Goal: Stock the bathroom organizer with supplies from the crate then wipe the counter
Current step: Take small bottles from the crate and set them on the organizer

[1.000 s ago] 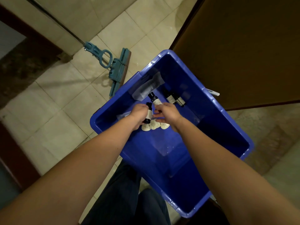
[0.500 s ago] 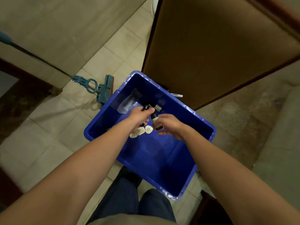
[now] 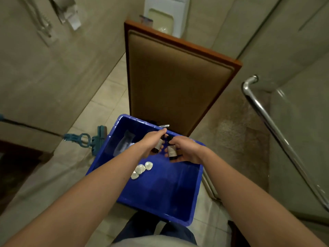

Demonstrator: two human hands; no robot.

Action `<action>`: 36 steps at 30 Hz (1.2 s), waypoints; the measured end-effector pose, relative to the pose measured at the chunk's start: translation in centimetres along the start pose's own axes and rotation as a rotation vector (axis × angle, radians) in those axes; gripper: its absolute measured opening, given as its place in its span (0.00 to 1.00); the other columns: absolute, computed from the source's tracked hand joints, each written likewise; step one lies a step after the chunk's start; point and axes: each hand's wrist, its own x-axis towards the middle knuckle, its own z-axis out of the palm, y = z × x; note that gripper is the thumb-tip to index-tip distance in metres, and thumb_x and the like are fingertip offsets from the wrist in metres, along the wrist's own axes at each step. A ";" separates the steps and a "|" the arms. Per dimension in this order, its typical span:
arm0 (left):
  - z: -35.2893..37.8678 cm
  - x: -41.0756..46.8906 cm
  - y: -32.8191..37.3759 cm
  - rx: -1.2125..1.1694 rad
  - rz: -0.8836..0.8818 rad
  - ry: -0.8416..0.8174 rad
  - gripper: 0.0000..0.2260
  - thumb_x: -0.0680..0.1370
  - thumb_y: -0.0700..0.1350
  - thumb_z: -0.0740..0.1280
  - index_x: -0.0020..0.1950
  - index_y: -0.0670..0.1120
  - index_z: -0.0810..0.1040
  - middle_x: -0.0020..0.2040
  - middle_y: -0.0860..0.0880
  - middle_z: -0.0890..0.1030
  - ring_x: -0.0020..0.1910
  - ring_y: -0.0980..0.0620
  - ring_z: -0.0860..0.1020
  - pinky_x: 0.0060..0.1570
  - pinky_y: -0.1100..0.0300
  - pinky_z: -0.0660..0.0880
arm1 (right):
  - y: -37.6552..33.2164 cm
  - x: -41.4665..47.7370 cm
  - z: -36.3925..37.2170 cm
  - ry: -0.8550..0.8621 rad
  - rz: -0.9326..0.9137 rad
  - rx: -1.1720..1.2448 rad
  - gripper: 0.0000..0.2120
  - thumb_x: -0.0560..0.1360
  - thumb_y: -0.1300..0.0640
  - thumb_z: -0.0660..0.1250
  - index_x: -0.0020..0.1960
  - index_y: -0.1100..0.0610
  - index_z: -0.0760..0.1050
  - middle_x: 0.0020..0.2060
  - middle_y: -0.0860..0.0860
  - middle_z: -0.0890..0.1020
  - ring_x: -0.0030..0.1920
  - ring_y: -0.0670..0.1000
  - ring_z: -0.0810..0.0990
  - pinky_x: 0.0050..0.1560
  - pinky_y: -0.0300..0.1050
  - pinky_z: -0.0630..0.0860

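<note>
A blue plastic crate (image 3: 178, 216) stands on the tiled floor in front of my legs. My left hand (image 3: 151, 142) is closed around a small dark bottle (image 3: 157, 147) above the crate. Beside it, my right hand (image 3: 187, 150) grips another small dark bottle with a pale label (image 3: 171, 152). Three white tube ends (image 3: 141, 169) poke out below my left forearm. A clear plastic packet (image 3: 124, 143) lies against the crate's left wall.
A brown wooden door (image 3: 174, 82) stands open beyond the crate. A teal mop head (image 3: 96, 139) rests on the floor left of the crate. A chrome handle (image 3: 267, 118) on a glass shower door is at the right. A white toilet (image 3: 165, 15) sits behind the door.
Both hands have risen from the crate floor, each lifting a small dark bottle. The white tubes stay in the crate. My view has tilted up, revealing the door top and shower handle.
</note>
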 end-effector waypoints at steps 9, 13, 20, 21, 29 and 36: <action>5.1 -3.1 2.3 -0.038 -0.088 -0.244 0.13 0.83 0.53 0.57 0.51 0.46 0.76 0.37 0.48 0.76 0.33 0.52 0.73 0.35 0.59 0.71 | 2.3 -7.1 -3.2 0.166 -0.126 0.207 0.10 0.81 0.52 0.62 0.60 0.56 0.72 0.47 0.57 0.82 0.48 0.56 0.83 0.49 0.55 0.81; 7.9 -4.6 2.4 0.066 -0.043 -0.318 0.12 0.82 0.52 0.60 0.57 0.46 0.77 0.42 0.46 0.79 0.38 0.50 0.77 0.42 0.56 0.75 | 4.8 -10.6 -4.8 0.257 -0.184 0.282 0.11 0.80 0.51 0.65 0.59 0.55 0.72 0.48 0.58 0.83 0.47 0.56 0.84 0.47 0.54 0.82; 13.2 -7.6 0.3 0.290 0.030 -0.497 0.12 0.79 0.51 0.67 0.59 0.47 0.79 0.54 0.43 0.83 0.55 0.45 0.82 0.51 0.49 0.79 | 10.7 -16.8 -5.8 0.432 -0.255 0.440 0.11 0.79 0.53 0.66 0.59 0.58 0.73 0.47 0.58 0.86 0.48 0.56 0.85 0.47 0.54 0.83; 13.9 -8.3 -0.1 0.322 0.042 -0.517 0.13 0.78 0.51 0.68 0.59 0.47 0.78 0.55 0.42 0.83 0.55 0.44 0.82 0.52 0.48 0.80 | 11.8 -17.9 -5.8 0.457 -0.263 0.470 0.11 0.79 0.54 0.66 0.59 0.58 0.73 0.46 0.57 0.86 0.47 0.56 0.86 0.45 0.53 0.83; 20.1 -16.0 -4.1 0.559 0.130 -0.701 0.17 0.76 0.48 0.71 0.63 0.46 0.75 0.57 0.42 0.81 0.54 0.44 0.81 0.52 0.48 0.80 | 20.7 -26.7 -4.1 0.688 -0.334 0.652 0.05 0.78 0.57 0.68 0.50 0.57 0.73 0.51 0.60 0.83 0.47 0.57 0.85 0.46 0.54 0.82; 25.0 -23.3 -8.2 0.731 0.255 -0.863 0.12 0.75 0.46 0.72 0.57 0.45 0.79 0.50 0.46 0.83 0.45 0.51 0.82 0.36 0.61 0.80 | 27.2 -34.6 -1.0 0.894 -0.419 0.739 0.06 0.77 0.59 0.69 0.53 0.58 0.76 0.45 0.54 0.82 0.40 0.50 0.82 0.38 0.48 0.81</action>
